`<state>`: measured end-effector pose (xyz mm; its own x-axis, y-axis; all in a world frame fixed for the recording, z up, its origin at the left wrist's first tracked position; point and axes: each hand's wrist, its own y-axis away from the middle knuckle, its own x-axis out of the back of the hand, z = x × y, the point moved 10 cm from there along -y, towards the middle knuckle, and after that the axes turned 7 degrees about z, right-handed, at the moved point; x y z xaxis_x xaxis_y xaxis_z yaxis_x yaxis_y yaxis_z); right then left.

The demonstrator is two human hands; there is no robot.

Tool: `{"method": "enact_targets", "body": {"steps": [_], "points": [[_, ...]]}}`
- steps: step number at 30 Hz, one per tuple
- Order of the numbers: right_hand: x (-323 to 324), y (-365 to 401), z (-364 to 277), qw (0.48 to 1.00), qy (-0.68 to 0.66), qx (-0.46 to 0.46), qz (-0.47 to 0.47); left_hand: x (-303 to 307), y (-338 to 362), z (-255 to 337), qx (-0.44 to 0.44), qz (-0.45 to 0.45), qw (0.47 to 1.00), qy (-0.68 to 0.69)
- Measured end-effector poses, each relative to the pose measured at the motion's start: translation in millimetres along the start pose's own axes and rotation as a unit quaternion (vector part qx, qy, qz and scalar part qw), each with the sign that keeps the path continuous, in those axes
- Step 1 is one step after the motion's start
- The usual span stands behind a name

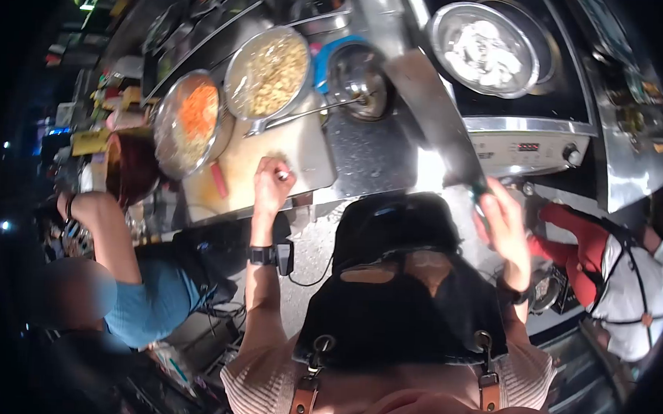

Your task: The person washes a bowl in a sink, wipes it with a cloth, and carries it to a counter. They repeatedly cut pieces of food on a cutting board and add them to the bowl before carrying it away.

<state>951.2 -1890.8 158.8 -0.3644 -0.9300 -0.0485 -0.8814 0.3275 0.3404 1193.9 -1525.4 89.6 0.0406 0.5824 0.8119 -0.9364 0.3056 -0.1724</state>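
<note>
At your station I counted two filled bowls [194, 123] far left, one empty bowl [359, 79], one pan [483, 49] far right, one cleaver [439, 115], one cutting board [293, 150], and two co-workers [150, 295].

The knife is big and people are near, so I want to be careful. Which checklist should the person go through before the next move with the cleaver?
1. Right hand closed on the handle of the large steel cleaver: ok.
2. Cleaver blade apart from the left hand: ok.
3. What the left hand pinches on the pale rectangular cutting board: cannot tell.
4. Free room on the board: not ok, the round metal bowl of orange shreds overlaps its left edge.
5. Co-worker in blue shirt away from the board: not ok, stands close beside it.
</note>
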Motion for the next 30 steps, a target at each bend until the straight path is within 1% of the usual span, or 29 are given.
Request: {"method": "enact_targets", "body": {"steps": [1, 3, 4, 7, 8, 9, 10, 11, 12, 13, 14, 15, 16, 17, 18, 19, 20, 22, 23, 25, 26, 27, 29, 30], "points": [[-6, -5, -6, 0.999, -0.029, 0.010, -0.038, -2, -1, 2, -0.003, -0.001, 1.000, -0.026], [-14, -14, -5, 0.993, -0.112, -0.003, -0.043, -1, -4, 13, -0.016, -0.008, 0.998, -0.057], [-15, -18, -2, 0.990, -0.127, -0.011, -0.054, 1, -6, 17, -0.023, -0.009, 0.997, -0.075], [-14, -17, -5, 0.992, -0.116, 0.000, -0.046, 5, -4, 7, -0.016, 0.034, 0.998, -0.046], [-13, -14, -6, 0.990, -0.126, -0.002, -0.059, 9, -4, 7, -0.031, 0.052, 0.996, -0.062], [-5, -10, -6, 0.990, -0.133, 0.002, -0.043, 12, -4, 7, -0.043, 0.069, 0.994, -0.079], [2, -3, -6, 0.990, -0.140, 0.004, -0.030, 16, -6, 2, 0.026, 0.069, 0.996, -0.051], [10, 3, -5, 0.989, -0.146, 0.006, -0.020, 17, -11, 4, 0.044, 0.041, 0.998, -0.033], [18, 10, -7, 0.986, -0.166, 0.001, -0.006, 12, -20, 2, 0.091, 0.010, 0.994, 0.052], [28, 16, -12, 0.986, -0.166, 0.028, 0.001, 5, -28, 5, 0.139, -0.022, 0.981, 0.136], [41, 23, -15, 0.985, -0.163, 0.033, 0.038, 9, -45, 45, 0.092, -0.021, 0.981, 0.169], [52, 31, -17, 0.984, -0.159, 0.038, 0.075, 13, -63, 98, 0.046, -0.019, 0.978, 0.201], [60, 36, -22, 0.978, -0.176, 0.062, 0.089, 18, -80, 156, -0.074, -0.012, 0.982, 0.176], [71, 41, -26, 0.978, -0.159, 0.072, 0.117, 20, -94, 219, -0.191, -0.005, 0.970, 0.148], [87, 47, -26, 0.970, -0.175, 0.082, 0.147, 18, -110, 312, -0.269, -0.016, 0.938, 0.216], [100, 54, -23, 0.960, -0.194, 0.092, 0.179, -2, -123, 331, -0.185, -0.059, 0.940, 0.279], [106, 55, -21, 0.960, -0.191, 0.088, 0.187, -20, -133, 354, -0.199, -0.085, 0.944, 0.247], [115, 55, -21, 0.957, -0.189, 0.085, 0.202, -51, -147, 390, -0.304, -0.087, 0.929, 0.191], [120, 54, -21, 0.955, -0.192, 0.085, 0.209, -66, -150, 399, -0.326, -0.104, 0.922, 0.183], [127, 51, -12, 0.961, -0.186, 0.076, 0.191, -85, -149, 413, -0.368, -0.134, 0.906, 0.163], [130, 51, -9, 0.962, -0.187, 0.072, 0.185, -77, -148, 414, -0.364, -0.109, 0.906, 0.187], [133, 49, -6, 0.963, -0.189, 0.068, 0.178, -69, -151, 404, -0.316, -0.068, 0.931, 0.169], [142, 45, -6, 0.962, -0.191, 0.069, 0.180, -48, -148, 377, -0.215, 0.018, 0.967, 0.133], [146, 42, -6, 0.961, -0.196, 0.068, 0.183, -50, -145, 361, -0.131, 0.017, 0.990, 0.054]]}}
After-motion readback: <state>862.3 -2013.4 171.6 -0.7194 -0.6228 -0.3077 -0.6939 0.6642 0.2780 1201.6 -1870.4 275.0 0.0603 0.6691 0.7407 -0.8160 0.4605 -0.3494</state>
